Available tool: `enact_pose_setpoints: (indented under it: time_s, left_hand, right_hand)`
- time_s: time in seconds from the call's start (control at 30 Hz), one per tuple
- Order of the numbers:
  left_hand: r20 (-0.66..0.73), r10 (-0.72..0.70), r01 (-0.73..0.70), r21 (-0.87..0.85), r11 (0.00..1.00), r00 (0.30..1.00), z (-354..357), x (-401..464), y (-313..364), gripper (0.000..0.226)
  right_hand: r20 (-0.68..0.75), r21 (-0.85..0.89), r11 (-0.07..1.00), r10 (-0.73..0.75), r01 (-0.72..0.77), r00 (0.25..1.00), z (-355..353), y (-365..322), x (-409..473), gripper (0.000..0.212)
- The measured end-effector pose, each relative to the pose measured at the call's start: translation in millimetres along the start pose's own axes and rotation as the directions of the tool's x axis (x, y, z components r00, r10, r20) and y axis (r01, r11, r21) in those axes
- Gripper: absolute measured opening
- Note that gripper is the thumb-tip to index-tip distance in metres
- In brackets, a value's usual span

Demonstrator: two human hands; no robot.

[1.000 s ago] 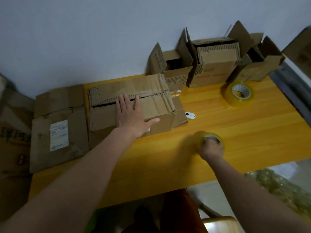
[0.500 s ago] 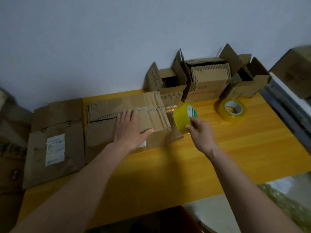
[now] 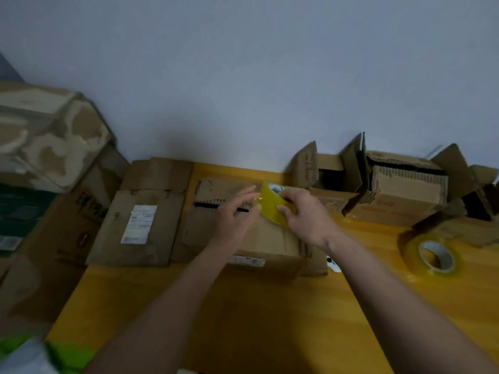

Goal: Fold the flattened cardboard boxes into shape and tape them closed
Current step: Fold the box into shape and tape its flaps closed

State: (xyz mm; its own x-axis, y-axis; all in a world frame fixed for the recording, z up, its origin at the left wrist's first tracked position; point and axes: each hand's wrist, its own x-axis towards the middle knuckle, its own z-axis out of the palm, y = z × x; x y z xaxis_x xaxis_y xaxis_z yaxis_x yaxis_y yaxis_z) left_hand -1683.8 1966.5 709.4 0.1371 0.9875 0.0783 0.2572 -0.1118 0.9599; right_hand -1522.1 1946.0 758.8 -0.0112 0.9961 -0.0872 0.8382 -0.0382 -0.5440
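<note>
A folded cardboard box (image 3: pixel 266 242) stands on the yellow table (image 3: pixel 270 314), its top flaps meeting along a dark seam. My right hand (image 3: pixel 303 215) grips a yellow tape roll (image 3: pixel 272 209) just above the box top. My left hand (image 3: pixel 236 214) is raised next to the roll, thumb and forefinger pinching at the roll's left edge where the tape end glints. A flattened box (image 3: pixel 140 225) with a white label lies to the left.
Three opened boxes (image 3: pixel 405 195) line the wall at the back right. A second tape roll (image 3: pixel 432 256) lies on the table at right. A small white object (image 3: pixel 333 264) sits beside the box. Large cartons (image 3: pixel 46 147) are stacked at left.
My right hand lifted the tape roll from the table and brought it over the box. My left hand left the box top and rose to meet the roll.
</note>
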Motion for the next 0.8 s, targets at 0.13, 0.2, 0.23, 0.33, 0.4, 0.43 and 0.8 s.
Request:
enact_pose_setpoints:
  time_s: [0.13, 0.2, 0.23, 0.33, 0.4, 0.43, 0.8]
  left_hand:
    - [-0.095, -0.122, 0.109, -0.126, 0.986, 0.988, -3.4, 8.8, -6.5, 0.015]
    - [-0.112, -0.136, 0.123, -0.115, 0.986, 0.984, -8.6, 12.2, -10.5, 0.017]
    - [-0.135, -0.139, 0.127, -0.097, 0.987, 0.981, -11.8, 15.0, -11.7, 0.018]
    - [-0.247, -0.200, 0.189, -0.070, 0.980, 0.948, -20.8, 28.2, -16.3, 0.019]
    - [-0.243, -0.322, 0.267, -0.233, 0.935, 0.915, -26.4, 36.4, -20.2, 0.016]
    - [-0.206, -0.388, 0.305, -0.343, 0.888, 0.898, -28.2, 38.6, -21.6, 0.014]
    - [-0.335, -0.483, 0.407, -0.274, 0.871, 0.809, -96.0, 38.8, -39.9, 0.005]
  right_hand:
    - [-0.008, -0.066, 0.997, -0.038, 0.038, 0.999, 9.2, -10.5, 9.0, 0.034]
    - [-0.005, -0.051, 0.997, -0.063, 0.063, 0.998, 16.1, -13.0, 9.9, 0.039]
    - [0.010, -0.049, 0.995, -0.083, 0.083, 0.997, 19.1, -13.9, 8.5, 0.048]
    - [-0.019, -0.099, 0.983, -0.156, 0.154, 0.988, 28.3, -13.8, 4.9, 0.076]
    - [-0.195, 0.059, 0.992, -0.096, 0.109, 0.976, 37.9, -14.4, 6.8, 0.068]
    - [-0.281, 0.237, 0.969, 0.007, 0.062, 0.960, 41.5, -16.5, 9.0, 0.059]
    - [-0.464, 0.520, 0.848, 0.383, -0.105, 0.798, 77.2, -31.4, 28.7, 0.048]
